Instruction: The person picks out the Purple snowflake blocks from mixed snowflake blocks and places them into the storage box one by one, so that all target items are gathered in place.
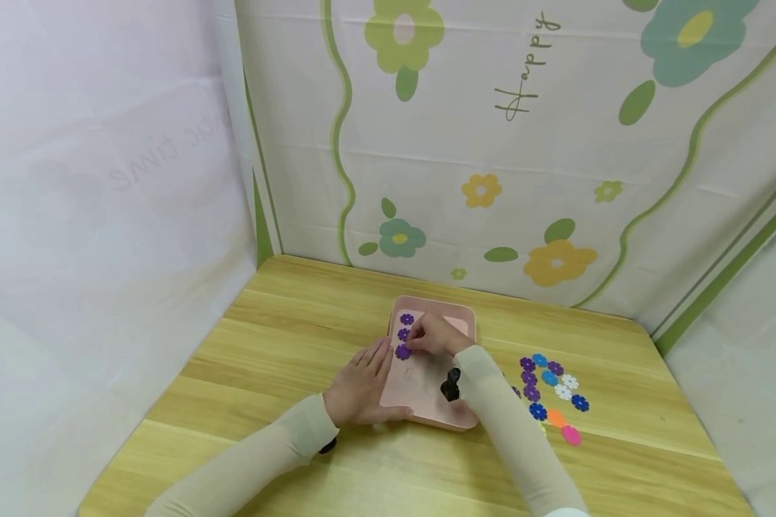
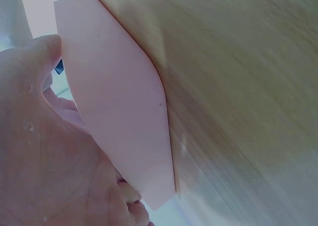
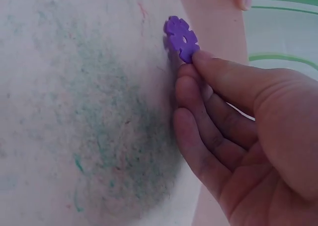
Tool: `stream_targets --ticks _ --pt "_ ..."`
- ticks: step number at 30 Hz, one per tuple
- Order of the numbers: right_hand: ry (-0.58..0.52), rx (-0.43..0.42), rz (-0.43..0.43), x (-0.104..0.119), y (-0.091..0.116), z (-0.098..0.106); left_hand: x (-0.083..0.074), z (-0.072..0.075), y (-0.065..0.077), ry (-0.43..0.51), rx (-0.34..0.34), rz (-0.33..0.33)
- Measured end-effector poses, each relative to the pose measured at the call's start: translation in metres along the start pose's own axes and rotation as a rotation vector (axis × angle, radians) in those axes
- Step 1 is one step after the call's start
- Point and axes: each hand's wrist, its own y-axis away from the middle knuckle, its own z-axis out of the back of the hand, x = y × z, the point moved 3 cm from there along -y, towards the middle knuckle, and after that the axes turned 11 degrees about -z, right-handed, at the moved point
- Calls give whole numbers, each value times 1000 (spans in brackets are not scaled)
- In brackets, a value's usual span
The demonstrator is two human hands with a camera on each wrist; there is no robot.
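Observation:
My right hand [image 1: 435, 334] is inside a shallow pink tray [image 1: 420, 402], pinching a purple notched disc [image 3: 182, 39] between thumb and forefinger close over the tray floor. In the head view that disc is at the tray's left side, just below two other purple discs [image 1: 406, 319] in a column. My left hand [image 1: 360, 382] rests along the tray's left wall and near corner, its fingers straight and thumb stretched along the front rim. In the left wrist view the palm and thumb lie against the pink outer wall [image 2: 114, 92].
Right of the tray, several loose notched discs [image 1: 531, 393] in purple, blue, white, orange and pink lie on the wooden table [image 1: 246, 373]; my right forearm hides some. A white flowered cloth [image 1: 427, 129] hangs behind. Green and dark smudges [image 3: 124, 121] mark the tray floor.

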Motion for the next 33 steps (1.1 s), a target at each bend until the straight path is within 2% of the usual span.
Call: stream_targets --ticks 3,7,16,22,27,33 --pt "0 6 -30 -2 3 2 -1 0 -1 1 -4 -4" --pt "20 4 -55 -2 13 15 -1 1 -1 2 -8 -11" --pt "123 -31 29 -14 50 56 1 1 -2 12 -4 1" --pt "178 -39 77 -37 86 77 -1 2 -1 24 -17 -9" --pt "223 -33 83 -59 112 81 -2 1 -1 17 -26 -21" --pt "267 -6 81 -75 133 72 0 -10 -3 -19 -35 -14"
